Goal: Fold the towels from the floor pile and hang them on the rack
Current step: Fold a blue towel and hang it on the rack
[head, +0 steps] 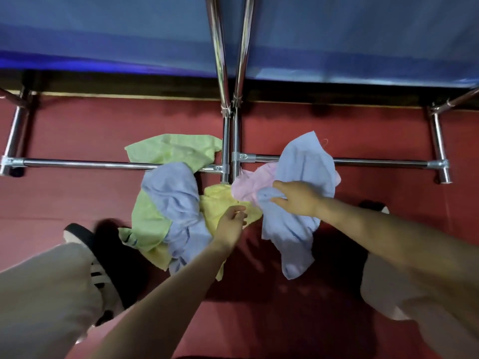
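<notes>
A pile of towels lies on the red floor under the steel rack (228, 141). My right hand (298, 198) grips a light blue towel (303, 161) that is bunched at my fingers and hangs down below my wrist. A pink towel (248, 185) lies partly under it. My left hand (232, 221) hovers with loosely curled fingers over a yellow towel (217, 200) and holds nothing. To the left lie another blue towel (173, 193) and a green towel (147, 221); a second green towel (176, 150) lies across the rack's low bar.
The rack's low horizontal bars (90, 164) run left and right above the floor, with two upright poles (230, 47) in the middle. A blue cloth surface (103, 35) fills the far side. My shoe (101, 268) and trouser legs stand at the lower left and right.
</notes>
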Demonstrator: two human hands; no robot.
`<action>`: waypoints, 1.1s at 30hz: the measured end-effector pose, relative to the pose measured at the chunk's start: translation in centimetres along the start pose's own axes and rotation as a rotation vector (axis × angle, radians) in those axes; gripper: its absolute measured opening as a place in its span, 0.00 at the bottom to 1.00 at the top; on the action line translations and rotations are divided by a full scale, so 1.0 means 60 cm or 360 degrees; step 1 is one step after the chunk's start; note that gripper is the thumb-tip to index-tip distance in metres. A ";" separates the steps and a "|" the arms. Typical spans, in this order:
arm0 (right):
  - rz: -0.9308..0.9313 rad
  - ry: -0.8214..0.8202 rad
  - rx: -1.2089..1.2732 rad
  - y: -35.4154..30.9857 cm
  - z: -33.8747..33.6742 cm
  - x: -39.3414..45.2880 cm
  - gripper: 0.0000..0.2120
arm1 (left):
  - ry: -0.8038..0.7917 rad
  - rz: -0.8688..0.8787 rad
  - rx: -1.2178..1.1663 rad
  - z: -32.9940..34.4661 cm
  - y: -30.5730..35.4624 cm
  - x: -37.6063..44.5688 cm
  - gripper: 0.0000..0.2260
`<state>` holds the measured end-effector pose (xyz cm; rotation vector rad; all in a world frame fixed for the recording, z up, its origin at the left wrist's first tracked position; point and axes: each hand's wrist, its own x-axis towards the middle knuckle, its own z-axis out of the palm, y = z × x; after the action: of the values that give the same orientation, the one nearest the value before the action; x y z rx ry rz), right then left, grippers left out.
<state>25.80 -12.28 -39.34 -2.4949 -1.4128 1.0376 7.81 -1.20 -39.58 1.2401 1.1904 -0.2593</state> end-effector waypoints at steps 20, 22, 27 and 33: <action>-0.0379 0.0574 0.0808 -0.304 -0.239 -0.328 0.04 | -0.0097 0.1075 0.0178 -0.130 0.189 -0.404 0.18; -0.0332 0.0648 0.0546 -0.304 -0.230 -0.367 0.06 | -0.0189 0.1127 0.0229 -0.139 0.184 -0.447 0.19; -0.0476 0.0855 -0.0087 -0.337 -0.196 -0.414 0.06 | -0.0237 0.1175 0.0356 -0.162 0.139 -0.496 0.13; -0.0346 0.0585 0.0829 -0.371 -0.144 -0.426 0.12 | 0.0088 0.1326 0.0037 -0.163 0.113 -0.513 0.07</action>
<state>6.14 -17.73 -10.98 -1.9775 -1.0989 0.7350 -5.82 -3.60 -9.65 1.6585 0.6304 0.3815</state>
